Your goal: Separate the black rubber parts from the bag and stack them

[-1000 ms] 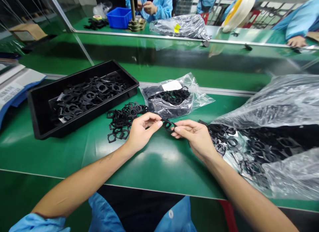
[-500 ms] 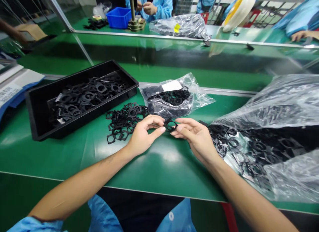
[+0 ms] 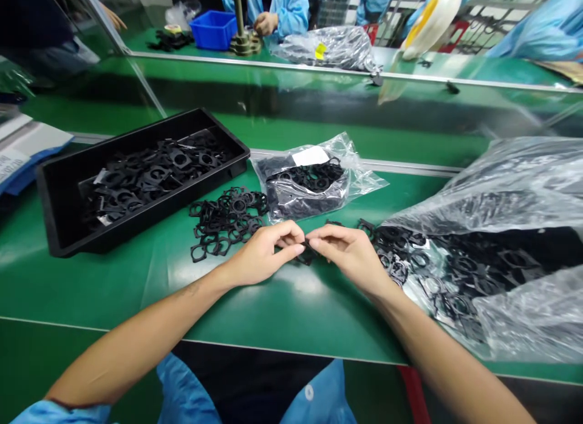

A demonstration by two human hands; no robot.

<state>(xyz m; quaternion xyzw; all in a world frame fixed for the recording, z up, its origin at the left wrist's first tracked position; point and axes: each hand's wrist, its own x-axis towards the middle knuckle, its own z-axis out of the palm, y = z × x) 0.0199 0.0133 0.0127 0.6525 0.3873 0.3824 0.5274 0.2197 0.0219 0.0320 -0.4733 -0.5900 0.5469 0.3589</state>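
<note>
My left hand [image 3: 268,251] and my right hand [image 3: 348,251] meet over the middle of the green table, thumbs and forefingers pinched together. Between them is a small black ring-shaped part [image 3: 306,244], mostly covered by the fingertips. Left of my left hand lies a loose heap of similar black ring parts [image 3: 230,214]. Behind the hands sits a clear plastic bag [image 3: 314,184] with more of these parts and a white label. To the right of my right hand, a large open plastic bag [image 3: 510,187] spills many black ring parts [image 3: 469,272] onto the table.
A black tray [image 3: 150,223] full of black parts stands at the left, beside a white and blue device [image 3: 27,147]. A metal rail [image 3: 291,65] crosses behind. Across it are a blue bin [image 3: 214,30], a wrapped bag [image 3: 328,47], a tape roll [image 3: 432,23] and co-workers in blue.
The ring part, seen face-on between my hands before, has turned and is now mostly hidden by the fingers. My hands have come closer together and slightly lower.
</note>
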